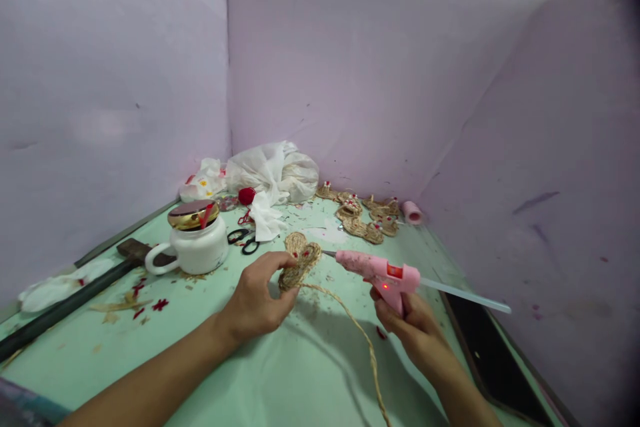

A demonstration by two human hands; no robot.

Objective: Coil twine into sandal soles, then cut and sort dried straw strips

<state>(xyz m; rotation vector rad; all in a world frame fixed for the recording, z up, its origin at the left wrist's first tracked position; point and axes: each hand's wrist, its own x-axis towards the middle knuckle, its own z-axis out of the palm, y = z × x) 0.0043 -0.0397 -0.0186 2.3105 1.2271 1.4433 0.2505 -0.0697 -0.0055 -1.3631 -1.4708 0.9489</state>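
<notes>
My left hand (263, 297) pinches a small braided straw slipper (301, 260) with red dots on it, raised over the table. A length of twisted straw cord (357, 323) trails from the slipper toward the bottom of the view. In my right hand (407, 323) is a pink glue gun (377, 270), its red light lit. The nozzle points left and comes close to the slipper's right edge; I cannot tell whether they touch. From the gun's back end sticks a long translucent glue stick (467, 295).
On the left stand a white mug (197, 247) with a gold lid and a hammer (115, 273). Black scissors (245, 240), white tissue (266, 217) and a plastic bag (275, 170) lie behind. Several straw slippers (357, 227) rest at the back. A dark flat object (493, 347) borders the right wall.
</notes>
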